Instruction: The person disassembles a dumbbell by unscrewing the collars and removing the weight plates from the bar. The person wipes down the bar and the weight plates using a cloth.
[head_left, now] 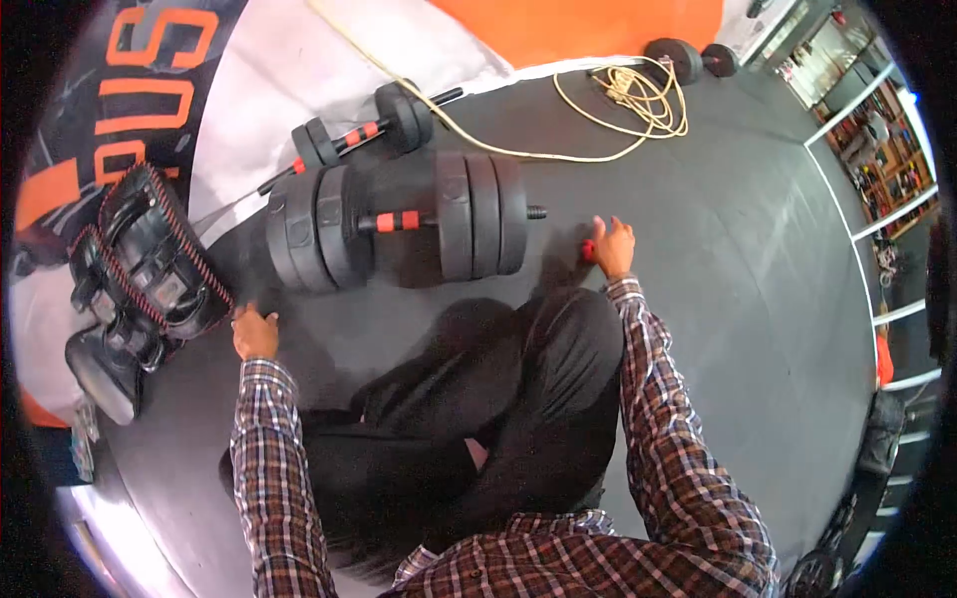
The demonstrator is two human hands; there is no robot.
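Note:
My right hand [615, 247] is by the floor right of a large dumbbell [399, 220], its fingers closed around the side of a small red nut [588, 251]. Thick black plates sit at both ends of the dumbbell's bar; a bare threaded tip [537, 212] sticks out at the right. Beside the lower corner of some black strapped pads [159, 264], my left hand [255, 334] has its fingers apart and nothing visible in it.
My bent legs [498, 389] are below the dumbbell on the dark mat [738, 299]. Behind it lies a smaller dumbbell [361, 133]. A yellow rope [638, 105] coils near another dumbbell [673, 62] at the wall. White framing [842, 184] runs along the right.

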